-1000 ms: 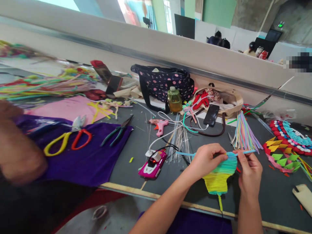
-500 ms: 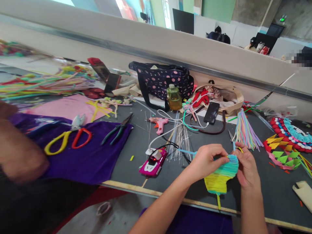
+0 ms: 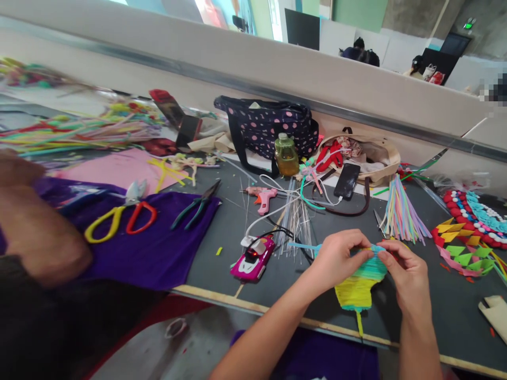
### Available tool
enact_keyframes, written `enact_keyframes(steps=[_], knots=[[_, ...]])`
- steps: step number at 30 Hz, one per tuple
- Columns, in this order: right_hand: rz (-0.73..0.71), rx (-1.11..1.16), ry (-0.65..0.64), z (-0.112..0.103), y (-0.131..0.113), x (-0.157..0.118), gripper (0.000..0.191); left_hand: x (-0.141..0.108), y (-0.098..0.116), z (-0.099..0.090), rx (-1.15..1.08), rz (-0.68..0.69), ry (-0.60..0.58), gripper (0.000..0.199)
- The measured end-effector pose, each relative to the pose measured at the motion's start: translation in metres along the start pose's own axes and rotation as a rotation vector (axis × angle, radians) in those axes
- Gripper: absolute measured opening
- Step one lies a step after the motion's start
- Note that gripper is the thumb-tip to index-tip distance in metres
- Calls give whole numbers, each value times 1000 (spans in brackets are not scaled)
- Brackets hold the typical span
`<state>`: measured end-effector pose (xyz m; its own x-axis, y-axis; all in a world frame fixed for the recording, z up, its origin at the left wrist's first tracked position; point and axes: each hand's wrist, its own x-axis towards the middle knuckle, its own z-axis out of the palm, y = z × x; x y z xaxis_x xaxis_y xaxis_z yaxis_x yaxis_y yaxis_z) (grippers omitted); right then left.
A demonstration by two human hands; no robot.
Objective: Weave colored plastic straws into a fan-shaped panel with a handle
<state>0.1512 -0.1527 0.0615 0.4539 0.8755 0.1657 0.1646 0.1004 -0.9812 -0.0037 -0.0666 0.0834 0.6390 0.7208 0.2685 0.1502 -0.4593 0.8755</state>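
Note:
A flat piece wound from pipe cleaners [image 3: 356, 289], blue-green above and yellow below, hangs between my hands over the table's front. A yellow stem sticks out at its bottom. My left hand [image 3: 344, 259] pinches its upper left edge between thumb and fingers. My right hand [image 3: 404, 268] is closed at its upper right edge, thumb and forefinger pressed on the blue strand there. A light blue pipe cleaner [image 3: 303, 246] juts out to the left behind my left hand. The piece's top edge is partly covered by my fingers.
A pink glue gun [image 3: 264, 198], a magenta car-shaped power strip [image 3: 253, 259] and thin wires [image 3: 297, 227] lie left of my hands. Scissors [image 3: 132, 208] and pliers [image 3: 200, 206] rest on purple cloth. Another person's arm [image 3: 43, 232] is at far left. Pastel pipe cleaners [image 3: 404, 214] lie right.
My right hand has come in toward the left hand, its thumb and forefinger now pressing at the piece's top edge. The blue strand that stood up there is folded down. The view has shifted slightly.

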Motion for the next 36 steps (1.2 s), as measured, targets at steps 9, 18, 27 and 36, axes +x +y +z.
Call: enact_keyframes(steps=[9,18,27,36], knots=[[153,69,24,1,5,0,19,-1,-3,-1,-48,-46,-45,11],[142,-6,-4,3,4,-3,21,1,-8,1,-4,-13,-39,3],[74,-50,-16,8,6,-3,21,7,-20,-1,-137,-82,-92,3],[55,-91,-10,12,8,-1,23,9,-22,-3,-256,-230,-205,12]])
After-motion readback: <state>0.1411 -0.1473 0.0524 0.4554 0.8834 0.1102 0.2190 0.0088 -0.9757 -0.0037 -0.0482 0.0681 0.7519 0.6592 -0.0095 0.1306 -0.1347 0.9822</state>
